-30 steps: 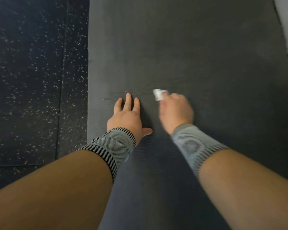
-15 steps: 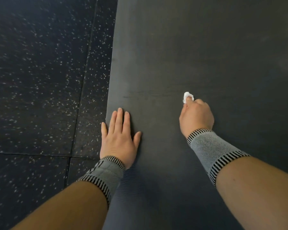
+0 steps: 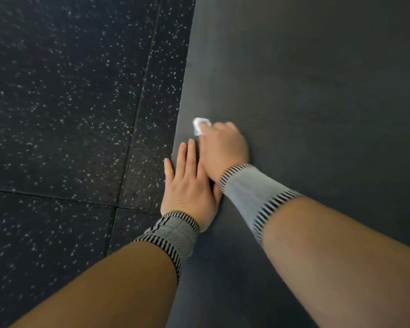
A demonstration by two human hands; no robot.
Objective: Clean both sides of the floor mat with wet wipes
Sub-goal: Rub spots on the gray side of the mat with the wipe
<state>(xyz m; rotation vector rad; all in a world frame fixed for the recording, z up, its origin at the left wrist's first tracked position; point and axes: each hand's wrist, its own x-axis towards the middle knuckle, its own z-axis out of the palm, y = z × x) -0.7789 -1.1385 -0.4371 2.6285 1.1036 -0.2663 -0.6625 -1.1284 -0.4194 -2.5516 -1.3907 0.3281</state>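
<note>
A dark grey floor mat (image 3: pixel 305 91) fills the right half of the view. My left hand (image 3: pixel 187 183) lies flat with straight fingers on the mat's left edge. My right hand (image 3: pixel 223 150) is just beyond it, partly over its fingers, and grips a small crumpled white wet wipe (image 3: pixel 198 125) pressed against the mat near that edge. Only the wipe's front end sticks out past the fingers. Both wrists wear grey striped bands.
Black rubber floor tiles with white speckles (image 3: pixel 69 102) lie to the left of the mat, with seams running across them. My knee in grey leggings (image 3: pixel 211 280) rests on the mat between my forearms.
My right hand has swept the wipe leftward across the mat, from well right of the left hand to the mat's left edge. The left hand stays flat; the view shifted left.
</note>
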